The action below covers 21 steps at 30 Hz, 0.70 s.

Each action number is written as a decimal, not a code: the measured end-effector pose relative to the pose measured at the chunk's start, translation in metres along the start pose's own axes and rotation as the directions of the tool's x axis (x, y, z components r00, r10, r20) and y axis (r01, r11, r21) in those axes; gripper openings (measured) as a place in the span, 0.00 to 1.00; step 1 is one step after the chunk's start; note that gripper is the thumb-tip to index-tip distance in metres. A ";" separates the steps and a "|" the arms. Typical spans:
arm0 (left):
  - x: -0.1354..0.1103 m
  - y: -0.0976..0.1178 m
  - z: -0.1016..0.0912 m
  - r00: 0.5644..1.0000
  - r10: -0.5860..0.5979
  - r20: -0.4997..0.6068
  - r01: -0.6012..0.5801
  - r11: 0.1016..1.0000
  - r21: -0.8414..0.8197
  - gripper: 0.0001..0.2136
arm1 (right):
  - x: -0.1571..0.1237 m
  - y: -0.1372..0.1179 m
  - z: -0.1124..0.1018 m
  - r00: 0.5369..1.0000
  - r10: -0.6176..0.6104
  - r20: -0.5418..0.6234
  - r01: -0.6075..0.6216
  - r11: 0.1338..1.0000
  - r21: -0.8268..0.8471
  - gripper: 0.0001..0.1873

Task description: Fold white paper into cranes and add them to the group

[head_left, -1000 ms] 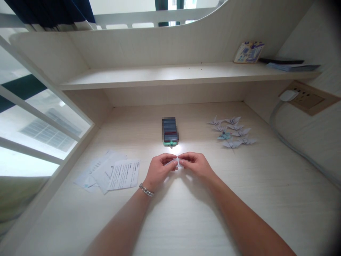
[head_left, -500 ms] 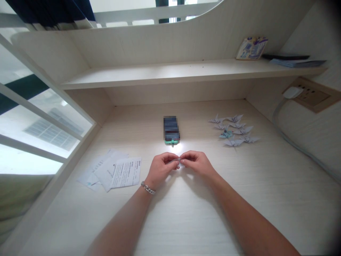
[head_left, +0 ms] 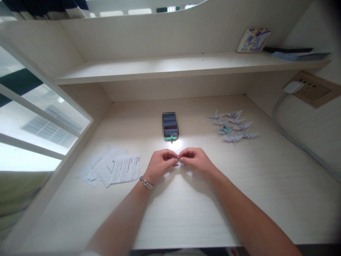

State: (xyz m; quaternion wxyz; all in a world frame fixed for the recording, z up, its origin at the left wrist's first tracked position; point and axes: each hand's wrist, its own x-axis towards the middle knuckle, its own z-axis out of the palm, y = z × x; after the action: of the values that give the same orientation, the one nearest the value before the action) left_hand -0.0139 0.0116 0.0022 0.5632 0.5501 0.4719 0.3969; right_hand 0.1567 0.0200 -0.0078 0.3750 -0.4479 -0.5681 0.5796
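Note:
My left hand (head_left: 163,161) and my right hand (head_left: 195,159) meet fingertip to fingertip over the middle of the desk. Both are closed in a pinch on one small piece of folded paper (head_left: 178,158), mostly hidden by the fingers. A chain bracelet (head_left: 146,182) circles my left wrist. Just beyond the hands lies a phone (head_left: 170,124) with a green lower edge, its screen blurred out. To the right, several folded paper cranes (head_left: 241,126) sit in a cluster, one of them bluish (head_left: 225,129). Loose printed paper sheets (head_left: 125,169) overlap on the left.
A shelf (head_left: 149,67) runs across the back above the desk (head_left: 183,213), carrying a patterned packet (head_left: 254,40) and flat booklets (head_left: 301,56). On the right wall is a socket panel (head_left: 314,89) with a plug, its grey cable (head_left: 298,142) trailing down. A barred window side (head_left: 42,103) borders the left.
The view has tilted down slightly, so the desk's front edge now shows at the bottom. Both hands keep pinching the paper, with only tiny finger movement.

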 end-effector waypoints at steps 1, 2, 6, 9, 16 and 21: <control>0.000 0.000 -0.001 1.000 -0.013 0.009 0.013 1.000 -0.015 0.07 | 0.000 -0.001 0.000 1.000 0.002 -0.005 -0.002 1.000 0.007 0.09; 0.000 0.001 -0.001 0.999 -0.027 0.020 0.028 0.999 -0.031 0.08 | -0.001 -0.001 0.001 1.000 0.005 -0.013 -0.004 1.000 0.019 0.09; 0.001 0.004 -0.006 0.995 -0.079 0.058 0.084 0.991 -0.099 0.08 | -0.002 -0.004 0.001 0.999 0.012 -0.035 -0.010 0.997 0.071 0.08; 0.001 0.005 -0.007 0.992 -0.101 0.077 0.111 0.983 -0.145 0.07 | -0.002 -0.005 0.001 0.998 0.012 -0.056 -0.008 0.997 0.078 0.08; 0.000 0.003 -0.002 0.999 -0.043 0.033 0.046 0.996 -0.083 0.08 | -0.001 -0.004 0.004 0.997 0.037 -0.064 -0.032 0.996 0.083 0.08; 0.001 0.002 -0.003 0.999 -0.024 0.024 0.025 0.999 -0.026 0.07 | -0.003 -0.007 0.005 0.996 0.076 -0.045 -0.070 0.990 0.125 0.09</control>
State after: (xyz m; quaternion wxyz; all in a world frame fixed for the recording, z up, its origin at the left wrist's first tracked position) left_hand -0.0167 0.0133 0.0043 0.5806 0.5417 0.4667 0.3895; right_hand 0.1524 0.0165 -0.0009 0.3945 -0.4585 -0.5050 0.6158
